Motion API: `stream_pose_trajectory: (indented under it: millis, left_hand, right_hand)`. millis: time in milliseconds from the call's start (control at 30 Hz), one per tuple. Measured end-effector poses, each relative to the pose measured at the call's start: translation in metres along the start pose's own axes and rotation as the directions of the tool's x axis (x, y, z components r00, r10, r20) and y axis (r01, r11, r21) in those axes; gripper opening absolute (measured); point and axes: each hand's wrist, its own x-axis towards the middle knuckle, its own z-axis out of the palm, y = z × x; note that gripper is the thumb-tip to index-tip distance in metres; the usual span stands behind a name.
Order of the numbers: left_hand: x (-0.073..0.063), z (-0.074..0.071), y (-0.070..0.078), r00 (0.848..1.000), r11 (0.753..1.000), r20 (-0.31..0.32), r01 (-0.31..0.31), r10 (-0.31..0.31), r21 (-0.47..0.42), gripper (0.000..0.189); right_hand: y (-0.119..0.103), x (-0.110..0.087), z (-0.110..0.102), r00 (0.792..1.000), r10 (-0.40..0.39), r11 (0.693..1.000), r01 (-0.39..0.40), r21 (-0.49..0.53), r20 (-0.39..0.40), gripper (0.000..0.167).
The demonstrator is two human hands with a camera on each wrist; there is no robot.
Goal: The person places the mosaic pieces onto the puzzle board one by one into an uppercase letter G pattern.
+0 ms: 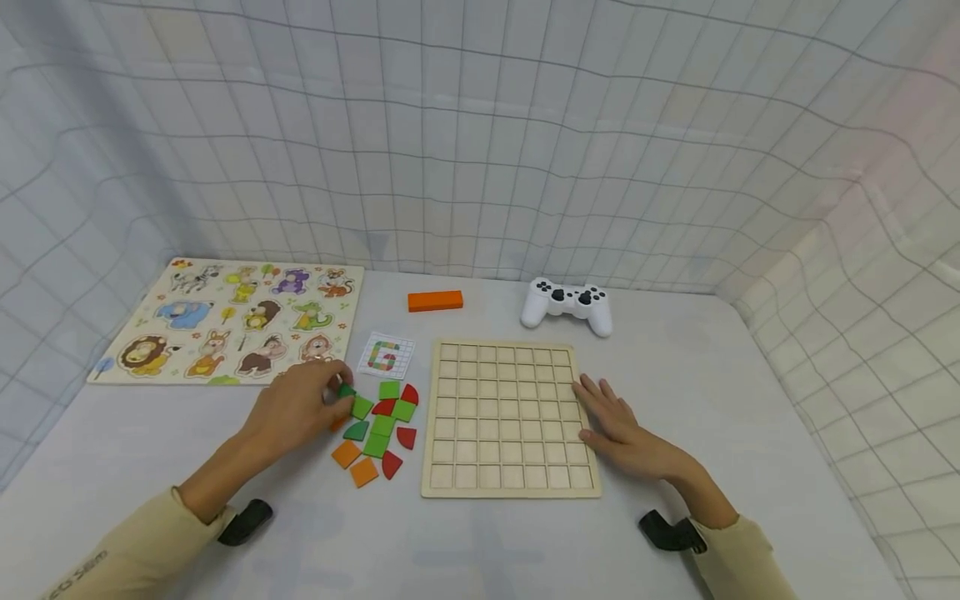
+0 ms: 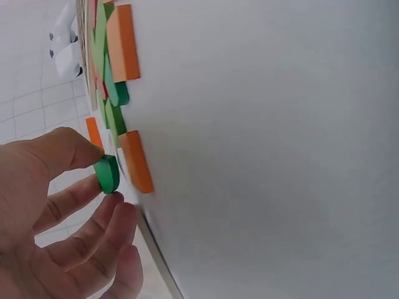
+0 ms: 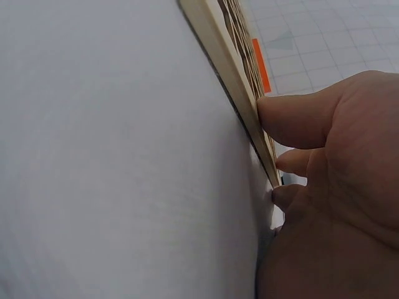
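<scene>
On the white worktop (image 1: 675,367), centre: one wooden grid board (image 1: 508,417), pale, squared into small cells, every visible cell unfilled. Left of the board: a loose cluster of flat coloured pieces (image 1: 378,429), green, red and orange, squares and quarter-rounds, some touching or overlapping, none on the board. Left hand (image 1: 300,408), at the cluster's left edge: thumb and forefinger pinch one small green piece (image 2: 108,174), rounded on one side, held just clear of the worktop beside an orange piece; remaining fingers loosely curled beneath. Right hand (image 1: 618,425), at the board's right edge: fingers straight and flat, palm down, thumb pressed against the board's side rim, gripping nothing. Behind the cluster, left of the board's far corner: one small pattern card (image 1: 386,356) printed with a coloured letter-like figure on a grid. Beyond the board: one orange block (image 1: 435,301), oblong, lying flat, and one white game controller (image 1: 567,305), near the board's far right corner. Far left of the board: one animal peg puzzle (image 1: 232,321), pieces seated. Progress, as judged: placement not yet begun; one piece picked up, all others left to set, the whole board open.
</scene>
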Motion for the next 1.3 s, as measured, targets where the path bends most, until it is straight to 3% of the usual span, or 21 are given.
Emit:
stream_pose_trajectory:
  millis: [533, 900, 1300]
  left_hand:
    - [0.017, 0.002, 0.016, 0.998, 0.978, -0.029, -0.052, 0.048, -0.201, 0.027]
    - [0.042, 0.026, 0.042, 0.994, 0.958, -0.033, -0.108, 0.103, -0.266, 0.027]
    - [0.065, 0.047, 0.073, 0.984, 0.935, 0.013, -0.166, 0.179, -0.313, 0.027]
  right_hand:
    - [0.001, 0.0, 0.0, 1.0, -0.013, 1.0, 0.013, -0.013, 0.005, 0.068]
    - [-0.002, 0.0, 0.0, 1.0, -0.019, 1.0, 0.019, -0.021, 0.002, 0.064]
    - [0.0, 0.0, 0.0, 1.0, -0.019, 0.999, 0.019, -0.031, -0.007, 0.064]
